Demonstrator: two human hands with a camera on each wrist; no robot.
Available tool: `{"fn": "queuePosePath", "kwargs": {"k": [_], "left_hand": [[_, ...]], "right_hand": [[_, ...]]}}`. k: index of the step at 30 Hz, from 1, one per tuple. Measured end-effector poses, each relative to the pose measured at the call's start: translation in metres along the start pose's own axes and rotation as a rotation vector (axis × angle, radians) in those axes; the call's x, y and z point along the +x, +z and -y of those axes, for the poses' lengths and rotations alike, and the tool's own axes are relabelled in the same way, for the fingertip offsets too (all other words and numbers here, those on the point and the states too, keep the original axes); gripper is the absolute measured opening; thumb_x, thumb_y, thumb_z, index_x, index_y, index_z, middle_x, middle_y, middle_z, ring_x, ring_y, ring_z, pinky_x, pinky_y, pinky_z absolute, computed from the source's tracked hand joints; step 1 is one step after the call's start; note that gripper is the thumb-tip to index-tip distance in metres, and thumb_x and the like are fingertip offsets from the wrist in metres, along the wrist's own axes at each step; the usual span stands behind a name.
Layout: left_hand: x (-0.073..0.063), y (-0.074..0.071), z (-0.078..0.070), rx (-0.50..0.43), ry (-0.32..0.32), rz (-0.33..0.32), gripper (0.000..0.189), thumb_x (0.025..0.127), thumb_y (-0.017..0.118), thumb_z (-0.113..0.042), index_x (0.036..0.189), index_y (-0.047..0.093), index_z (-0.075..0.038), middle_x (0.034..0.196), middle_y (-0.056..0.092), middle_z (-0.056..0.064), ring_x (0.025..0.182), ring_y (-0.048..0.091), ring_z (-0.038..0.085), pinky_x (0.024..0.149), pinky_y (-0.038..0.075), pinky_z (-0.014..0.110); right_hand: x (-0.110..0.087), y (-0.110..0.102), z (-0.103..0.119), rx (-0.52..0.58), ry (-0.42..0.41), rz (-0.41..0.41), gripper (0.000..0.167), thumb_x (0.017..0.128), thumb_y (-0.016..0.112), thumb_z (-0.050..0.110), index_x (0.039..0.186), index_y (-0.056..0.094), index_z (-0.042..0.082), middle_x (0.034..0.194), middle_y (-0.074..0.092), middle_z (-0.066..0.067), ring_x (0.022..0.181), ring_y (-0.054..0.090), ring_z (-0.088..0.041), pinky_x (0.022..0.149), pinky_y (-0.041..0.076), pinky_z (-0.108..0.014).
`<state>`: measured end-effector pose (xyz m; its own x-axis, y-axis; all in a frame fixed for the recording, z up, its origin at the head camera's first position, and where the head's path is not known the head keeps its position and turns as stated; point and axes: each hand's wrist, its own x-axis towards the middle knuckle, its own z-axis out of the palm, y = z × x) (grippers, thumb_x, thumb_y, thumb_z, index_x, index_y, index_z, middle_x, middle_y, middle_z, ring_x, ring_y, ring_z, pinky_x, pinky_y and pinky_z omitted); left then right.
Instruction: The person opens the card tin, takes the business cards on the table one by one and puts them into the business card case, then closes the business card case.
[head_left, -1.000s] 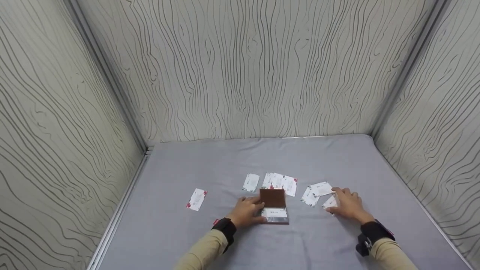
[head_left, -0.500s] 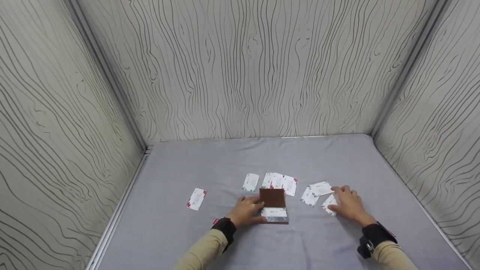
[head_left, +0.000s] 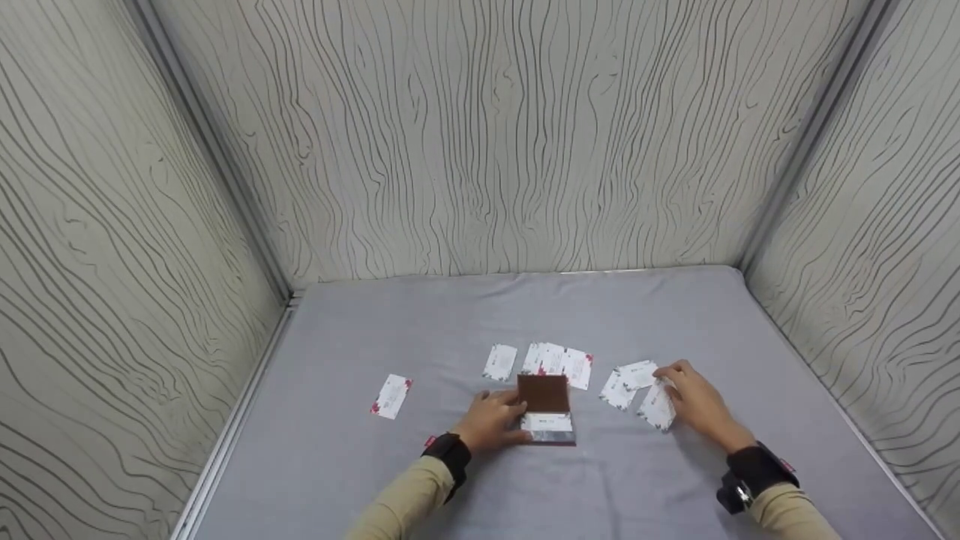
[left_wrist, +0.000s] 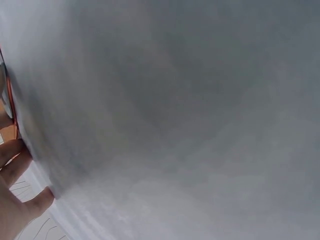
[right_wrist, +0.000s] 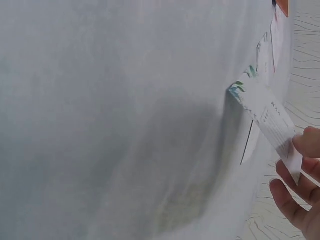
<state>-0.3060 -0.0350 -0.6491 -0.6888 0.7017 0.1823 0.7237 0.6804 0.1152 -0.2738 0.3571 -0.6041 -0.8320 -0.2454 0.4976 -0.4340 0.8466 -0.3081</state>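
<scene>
An open brown card holder [head_left: 544, 394] lies on the grey cloth in the head view, a white card [head_left: 546, 422] in its clear lower pocket. My left hand [head_left: 487, 421] holds its left edge, thumb near the pocket and fingers by the raised brown flap. To the right, my right hand [head_left: 699, 407] pinches a white business card [head_left: 658, 409] between thumb and fingers. The right wrist view shows this card [right_wrist: 265, 110] tilted off the cloth, with green leaves printed at one corner. Two overlapping cards [head_left: 619, 392] lie just left of it.
Behind the holder lie several overlapping cards with red prints [head_left: 576, 367], and a single card [head_left: 499, 362] beside them. Another card [head_left: 391, 397] lies farther left. Patterned panels [head_left: 480, 135] stand around the cloth-covered table [head_left: 375, 322].
My right hand has lifted the card off the cloth, tilting it up, and its fingers have shifted to the card's upper end. The left hand and holder stay in place.
</scene>
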Motion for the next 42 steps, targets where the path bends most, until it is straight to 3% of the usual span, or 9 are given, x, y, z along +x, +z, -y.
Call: {"fn": "queuePosePath", "kwargs": {"k": [13, 21, 33, 42], "left_hand": [[0.002, 0.001, 0.0, -0.002, -0.009, 0.006, 0.062, 0.088, 0.066, -0.055, 0.134, 0.063, -0.013, 0.141, 0.055, 0.006, 0.127, 0.053, 0.024, 0.101, 0.04, 0.054], [0.002, 0.001, 0.001, -0.011, 0.003, 0.0, 0.062, 0.088, 0.067, -0.055, 0.133, 0.063, -0.013, 0.14, 0.055, 0.007, 0.126, 0.053, 0.024, 0.1, 0.04, 0.055], [-0.001, -0.002, 0.0, -0.031, -0.007, -0.006, 0.063, 0.089, 0.067, -0.054, 0.134, 0.063, -0.01, 0.143, 0.053, 0.01, 0.127, 0.053, 0.026, 0.1, 0.041, 0.054], [0.0, -0.002, -0.001, -0.051, -0.017, 0.009, 0.065, 0.088, 0.066, -0.054, 0.135, 0.061, -0.009, 0.144, 0.051, 0.012, 0.129, 0.051, 0.028, 0.102, 0.038, 0.057]], "right_hand": [[0.01, -0.007, 0.02, 0.071, -0.051, 0.007, 0.035, 0.073, 0.069, -0.024, 0.099, 0.069, 0.0, 0.096, 0.06, -0.008, 0.09, 0.064, -0.029, 0.074, 0.054, -0.045], [0.016, -0.006, 0.032, 0.096, -0.06, 0.003, 0.041, 0.074, 0.067, -0.024, 0.109, 0.069, -0.001, 0.095, 0.06, -0.009, 0.087, 0.064, -0.028, 0.073, 0.055, -0.043], [0.023, 0.01, 0.051, 0.155, -0.078, -0.032, 0.039, 0.075, 0.069, -0.023, 0.106, 0.07, 0.0, 0.093, 0.06, -0.007, 0.082, 0.063, -0.022, 0.068, 0.053, -0.036], [0.023, 0.029, 0.06, 0.195, -0.179, -0.097, 0.041, 0.072, 0.069, -0.023, 0.105, 0.069, 0.0, 0.096, 0.064, -0.008, 0.079, 0.06, -0.019, 0.067, 0.051, -0.033]]}}
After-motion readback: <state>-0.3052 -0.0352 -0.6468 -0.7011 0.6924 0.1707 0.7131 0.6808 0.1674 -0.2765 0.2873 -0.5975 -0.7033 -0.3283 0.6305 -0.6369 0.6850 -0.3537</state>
